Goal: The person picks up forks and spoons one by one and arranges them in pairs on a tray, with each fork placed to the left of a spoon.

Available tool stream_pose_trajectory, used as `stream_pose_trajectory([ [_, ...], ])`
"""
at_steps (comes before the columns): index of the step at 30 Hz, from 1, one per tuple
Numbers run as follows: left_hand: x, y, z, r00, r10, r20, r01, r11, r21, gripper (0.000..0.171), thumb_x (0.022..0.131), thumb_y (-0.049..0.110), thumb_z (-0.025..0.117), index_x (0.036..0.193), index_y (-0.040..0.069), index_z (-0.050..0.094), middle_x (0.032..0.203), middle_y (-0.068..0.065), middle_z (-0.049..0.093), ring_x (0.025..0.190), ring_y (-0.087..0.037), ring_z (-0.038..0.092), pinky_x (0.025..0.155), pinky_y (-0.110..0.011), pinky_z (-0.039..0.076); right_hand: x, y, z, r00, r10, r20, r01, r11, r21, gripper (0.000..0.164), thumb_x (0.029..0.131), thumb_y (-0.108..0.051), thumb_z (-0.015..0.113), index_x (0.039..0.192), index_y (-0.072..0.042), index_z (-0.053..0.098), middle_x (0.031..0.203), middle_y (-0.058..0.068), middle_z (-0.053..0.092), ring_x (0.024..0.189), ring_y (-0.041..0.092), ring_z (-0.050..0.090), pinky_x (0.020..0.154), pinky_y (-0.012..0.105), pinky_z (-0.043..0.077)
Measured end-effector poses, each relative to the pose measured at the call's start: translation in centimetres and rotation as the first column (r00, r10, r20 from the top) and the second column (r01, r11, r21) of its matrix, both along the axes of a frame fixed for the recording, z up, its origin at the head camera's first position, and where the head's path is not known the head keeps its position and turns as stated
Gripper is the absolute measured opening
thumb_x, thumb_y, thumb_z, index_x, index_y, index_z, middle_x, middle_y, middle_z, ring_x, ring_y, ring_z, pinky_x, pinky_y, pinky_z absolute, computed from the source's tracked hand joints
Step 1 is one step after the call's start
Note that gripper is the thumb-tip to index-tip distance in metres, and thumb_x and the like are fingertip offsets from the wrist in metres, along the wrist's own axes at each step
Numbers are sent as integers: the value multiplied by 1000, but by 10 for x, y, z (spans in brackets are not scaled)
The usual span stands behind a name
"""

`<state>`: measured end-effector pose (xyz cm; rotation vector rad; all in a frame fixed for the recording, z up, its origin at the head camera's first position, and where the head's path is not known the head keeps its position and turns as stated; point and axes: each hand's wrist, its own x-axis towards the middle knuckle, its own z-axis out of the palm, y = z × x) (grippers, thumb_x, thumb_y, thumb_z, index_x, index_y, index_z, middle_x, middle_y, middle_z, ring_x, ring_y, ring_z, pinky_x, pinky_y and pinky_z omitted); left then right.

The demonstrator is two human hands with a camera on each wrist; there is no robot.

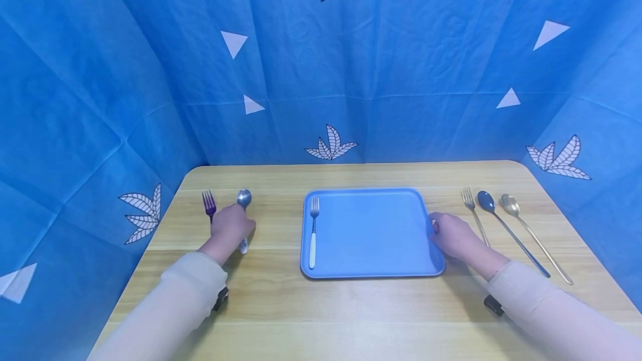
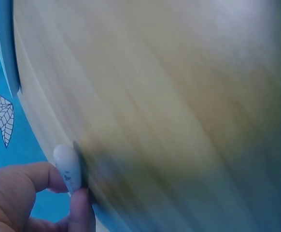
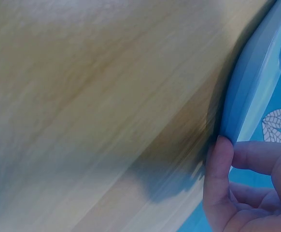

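My left hand (image 1: 233,226) pinches the white, patterned handle of a spoon (image 1: 244,198) between thumb and finger. In the left wrist view, the end of this spoon handle (image 2: 67,164) sticks out from the fingertips. Close by on the left lies a purple fork (image 1: 208,203), its lower part hidden behind that hand. On the other side, my right hand (image 1: 455,237) grips the right rim of a blue tray (image 1: 371,233), thumb and finger on its edge (image 3: 242,101). Along the tray's left side lies a fork with a white handle (image 1: 313,238).
Right of the right hand lie a metal fork (image 1: 468,199), a dark blue spoon (image 1: 501,219) and a gold-toned spoon (image 1: 531,233), handles slanting towards the right sleeve. A blue patterned cloth (image 1: 401,71) rises behind the wooden table (image 1: 371,316) and at both sides.
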<state>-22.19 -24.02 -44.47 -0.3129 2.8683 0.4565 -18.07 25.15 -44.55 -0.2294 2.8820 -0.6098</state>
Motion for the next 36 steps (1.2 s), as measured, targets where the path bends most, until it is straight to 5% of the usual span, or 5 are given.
stream_pose_trajectory([
  [16,8,12,3,1000,-4,-10,4,996,90,20,86,20,67,77,5,58,72,-10,57,58,-22,56,51,-32,44,0,1,-4,1000,-11,9,11,1000,-17,49,85,-2,66,129,15,53,88,15,67,79,28,63,73,46,54],
  [36,13,30,5,999,-36,11,35,996,86,25,85,21,72,72,6,56,69,-9,57,56,-21,56,50,-31,44,0,1,0,1000,-2,7,2,1000,-14,49,86,-2,67,129,16,52,85,14,66,77,28,62,70,45,54],
])
